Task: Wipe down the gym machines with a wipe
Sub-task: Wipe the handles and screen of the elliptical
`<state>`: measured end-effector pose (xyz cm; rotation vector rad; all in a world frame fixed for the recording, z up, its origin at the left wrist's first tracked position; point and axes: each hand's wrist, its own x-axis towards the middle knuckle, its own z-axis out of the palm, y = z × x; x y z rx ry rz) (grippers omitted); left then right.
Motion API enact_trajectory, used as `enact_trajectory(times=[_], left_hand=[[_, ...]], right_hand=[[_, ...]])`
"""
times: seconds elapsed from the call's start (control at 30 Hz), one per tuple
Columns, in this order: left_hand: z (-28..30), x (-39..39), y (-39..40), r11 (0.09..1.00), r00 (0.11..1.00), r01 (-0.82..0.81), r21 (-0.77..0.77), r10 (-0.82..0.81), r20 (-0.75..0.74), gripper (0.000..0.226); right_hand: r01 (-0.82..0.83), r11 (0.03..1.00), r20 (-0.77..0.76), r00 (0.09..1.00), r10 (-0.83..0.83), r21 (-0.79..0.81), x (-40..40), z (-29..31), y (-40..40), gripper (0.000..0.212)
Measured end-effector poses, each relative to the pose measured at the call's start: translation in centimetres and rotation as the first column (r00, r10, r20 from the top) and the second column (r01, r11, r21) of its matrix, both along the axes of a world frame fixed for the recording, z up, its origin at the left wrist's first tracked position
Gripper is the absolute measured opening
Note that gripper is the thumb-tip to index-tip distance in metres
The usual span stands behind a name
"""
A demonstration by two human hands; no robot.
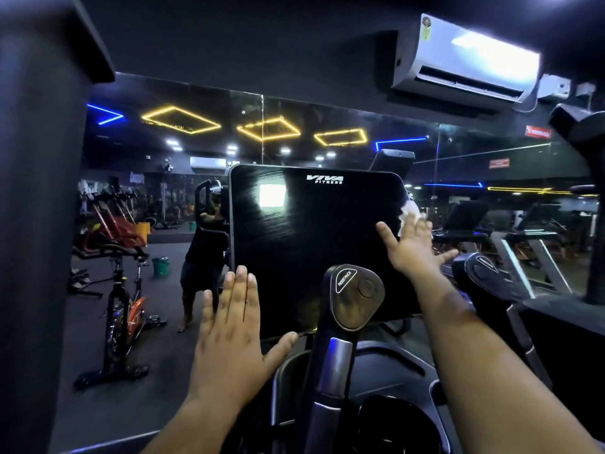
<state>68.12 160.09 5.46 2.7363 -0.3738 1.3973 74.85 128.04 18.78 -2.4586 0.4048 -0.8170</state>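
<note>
A black glossy console screen (314, 244) marked VIVA FITNESS stands upright in front of me. My right hand (414, 247) presses a crumpled white wipe (411, 213) flat against the screen's right edge, fingers spread. My left hand (232, 326) lies flat with straight fingers on the screen's lower left corner, thumb along the bottom edge. Just below the screen, between my arms, is a handle with a RESISTANCE knob (355, 294).
A second handle (484, 273) stands at the right. A wall mirror behind the console reflects a spin bike (124, 309), a green bucket (161, 266) and treadmills (510, 237). An air conditioner (465, 60) hangs above. A dark padded upright (36, 224) fills the left.
</note>
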Motion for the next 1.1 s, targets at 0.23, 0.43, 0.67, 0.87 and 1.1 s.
enact_trajectory(times=[0.23, 0.43, 0.67, 0.87, 1.1], left_hand=[[0.3, 0.2, 0.1, 0.998, 0.997, 0.041, -0.048, -0.044, -0.064, 0.106], [0.6, -0.7, 0.5, 0.946, 0.948, 0.233, -0.225, -0.273, -0.165, 0.117], [0.7, -0.6, 0.3, 0.963, 0.962, 0.182, -0.199, -0.217, -0.169, 0.117], [0.4, -0.1, 0.4, 0.980, 0.974, 0.142, -0.141, -0.164, -0.158, 0.112], [1.4, -1.1, 0.1, 0.980, 0.963, 0.130, -0.148, -0.161, -0.217, 0.114]], right_hand=[[-0.225, 0.887, 0.058, 0.961, 0.271, -0.404, -2.0, -3.7, 12.8, 0.118], [-0.342, 0.325, 0.000, 0.689, 0.725, -0.882, -5.4, -9.3, 15.1, 0.089], [-0.403, 0.752, -0.172, 0.913, 0.370, -0.522, -8.5, -10.1, 4.3, 0.108], [-0.070, 0.978, 0.003, 0.997, 0.072, -0.194, -9.1, -11.8, -2.2, 0.110], [-0.166, 0.936, -0.072, 0.986, 0.151, -0.311, -8.6, -11.9, 1.6, 0.129]])
